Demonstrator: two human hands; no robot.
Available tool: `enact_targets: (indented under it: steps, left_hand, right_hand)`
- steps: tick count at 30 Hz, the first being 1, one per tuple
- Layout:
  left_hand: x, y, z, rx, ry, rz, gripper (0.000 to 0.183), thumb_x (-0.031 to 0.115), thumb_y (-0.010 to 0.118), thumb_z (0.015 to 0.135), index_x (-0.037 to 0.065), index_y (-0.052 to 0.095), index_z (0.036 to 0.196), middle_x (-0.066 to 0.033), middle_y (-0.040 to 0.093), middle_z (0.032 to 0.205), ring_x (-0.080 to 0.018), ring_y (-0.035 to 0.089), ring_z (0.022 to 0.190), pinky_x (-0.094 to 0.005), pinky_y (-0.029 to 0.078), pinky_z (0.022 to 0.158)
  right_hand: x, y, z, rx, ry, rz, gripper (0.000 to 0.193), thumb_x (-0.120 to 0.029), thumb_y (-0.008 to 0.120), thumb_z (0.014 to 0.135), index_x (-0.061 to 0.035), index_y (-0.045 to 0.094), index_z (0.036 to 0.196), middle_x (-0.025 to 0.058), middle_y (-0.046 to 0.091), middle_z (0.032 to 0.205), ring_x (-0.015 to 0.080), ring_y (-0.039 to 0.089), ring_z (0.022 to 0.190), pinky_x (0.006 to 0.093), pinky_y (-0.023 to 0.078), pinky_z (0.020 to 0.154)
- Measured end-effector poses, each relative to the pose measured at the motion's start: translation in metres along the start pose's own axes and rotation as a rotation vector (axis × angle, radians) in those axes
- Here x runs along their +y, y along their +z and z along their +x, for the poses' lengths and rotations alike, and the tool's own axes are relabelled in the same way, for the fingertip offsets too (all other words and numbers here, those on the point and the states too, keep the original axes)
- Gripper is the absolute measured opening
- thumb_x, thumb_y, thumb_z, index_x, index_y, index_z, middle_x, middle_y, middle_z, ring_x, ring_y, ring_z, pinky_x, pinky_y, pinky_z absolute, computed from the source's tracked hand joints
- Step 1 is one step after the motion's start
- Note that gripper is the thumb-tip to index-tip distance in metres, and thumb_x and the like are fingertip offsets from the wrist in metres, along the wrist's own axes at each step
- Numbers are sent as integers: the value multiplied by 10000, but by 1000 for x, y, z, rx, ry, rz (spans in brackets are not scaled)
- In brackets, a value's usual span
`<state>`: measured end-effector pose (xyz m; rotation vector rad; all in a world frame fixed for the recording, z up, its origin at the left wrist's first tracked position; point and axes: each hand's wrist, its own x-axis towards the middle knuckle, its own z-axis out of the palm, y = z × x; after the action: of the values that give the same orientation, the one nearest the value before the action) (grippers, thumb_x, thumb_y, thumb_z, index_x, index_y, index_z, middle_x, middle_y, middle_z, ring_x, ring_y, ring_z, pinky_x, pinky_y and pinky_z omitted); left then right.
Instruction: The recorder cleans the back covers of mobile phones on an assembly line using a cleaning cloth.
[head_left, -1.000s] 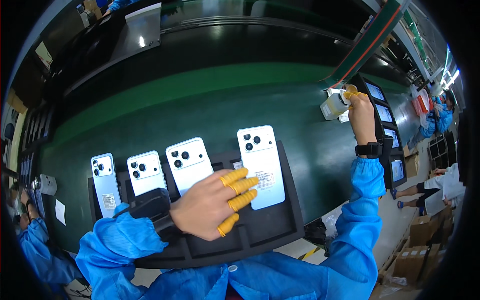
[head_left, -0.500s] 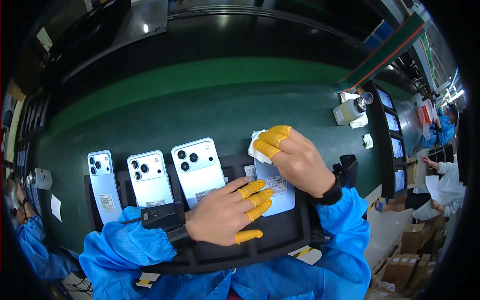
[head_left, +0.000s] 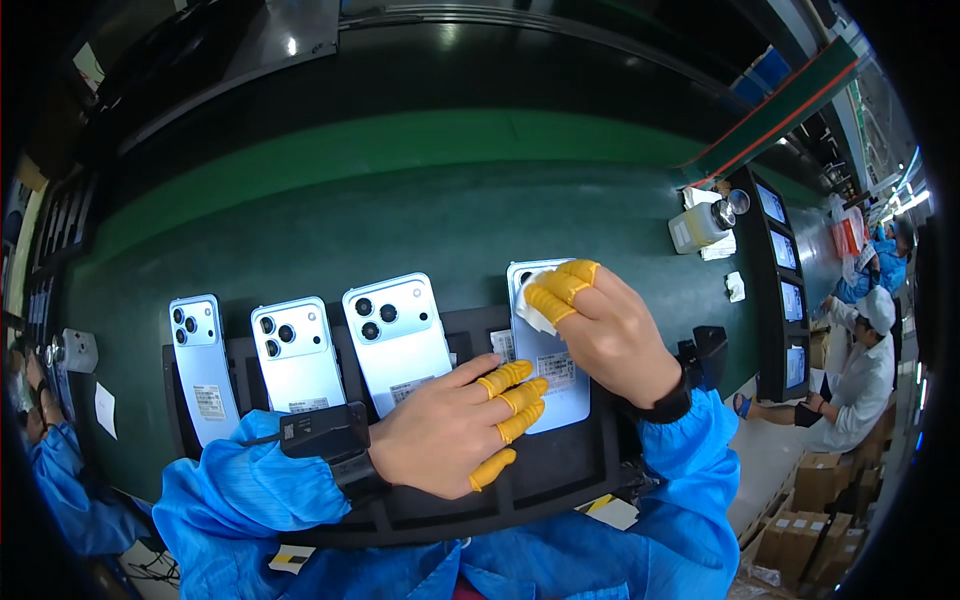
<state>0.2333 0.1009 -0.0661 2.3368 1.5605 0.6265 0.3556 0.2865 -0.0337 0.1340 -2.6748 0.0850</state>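
A light-blue phone (head_left: 565, 408) lies back side up at the right of a black tray (head_left: 560, 470), with a white label on its back. My right hand (head_left: 622, 335), in yellow finger cots, pinches a white wiping cloth (head_left: 534, 312) against the phone's upper part, where the camera bump is mostly covered. Fingers spread, my left hand (head_left: 435, 435) lies over the tray, and its cot-covered fingertips reach the phone's lower left edge. Left of it, three more light-blue phones sit camera side up: a near one (head_left: 405, 335), a middle one (head_left: 300, 365) and a far-left one (head_left: 203, 365).
A dispenser bottle (head_left: 697, 230) stands on white wipes at the right of the green table (head_left: 450, 220). Beyond it is a black rack (head_left: 775, 335) of lit phones. Another bottle (head_left: 80, 352) and a co-worker's sleeve (head_left: 75, 490) are at left. A person in white (head_left: 860, 385) sits at right.
My right hand has moved slightly right and down with the cloth, baring the phone's top left corner. My left hand stays nearly still, its little finger bent more. The person in white has shifted.
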Motion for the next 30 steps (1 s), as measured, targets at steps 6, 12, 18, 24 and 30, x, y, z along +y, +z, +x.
enact_targets:
  steps: [6, 12, 18, 24, 30]
  left_hand:
    - [3, -5, 3, -53, 15, 11, 521, 192, 603, 751, 22, 594, 1243, -145, 570, 1291, -289, 486, 1269, -452, 261, 1138]
    - [1, 2, 1, -16, -9, -22, 467, 213, 607, 781, 32, 621, 1212, -129, 585, 1274, -277, 500, 1255, -448, 284, 1125]
    - [3, 3, 1, 28, -5, 14, 437, 225, 616, 800, 39, 635, 1195, -122, 615, 1226, -265, 527, 1226, -441, 297, 1123]
    - [2, 3, 1, 56, 0, 17, 442, 216, 627, 781, 45, 643, 1188, -112, 619, 1223, -267, 529, 1227, -439, 297, 1125]
    - [2, 0, 2, -35, -7, 69, 533, 183, 643, 706, 56, 625, 1223, -107, 602, 1260, -261, 510, 1252, -441, 264, 1145]
  right_hand:
    - [1, 7, 10, 35, -46, -12, 192, -22, 671, 640, 3, 670, 831, 99, 608, 885, 260, 587, 832, 336, 520, 781]
    - [-2, 3, -2, 24, -34, -19, 166, -32, 667, 645, 0, 668, 807, 101, 612, 892, 255, 584, 820, 346, 518, 777]
    - [6, 6, -3, 53, -38, -17, 183, -31, 676, 630, 6, 672, 809, 96, 610, 908, 256, 595, 854, 352, 525, 803]
    - [4, 6, 4, 37, -65, -7, 198, -27, 682, 629, 3, 680, 825, 96, 616, 923, 255, 607, 885, 353, 531, 803]
    - [4, -4, -14, 27, 33, -45, 245, -38, 688, 644, 3, 697, 885, 90, 637, 905, 255, 611, 866, 341, 533, 784]
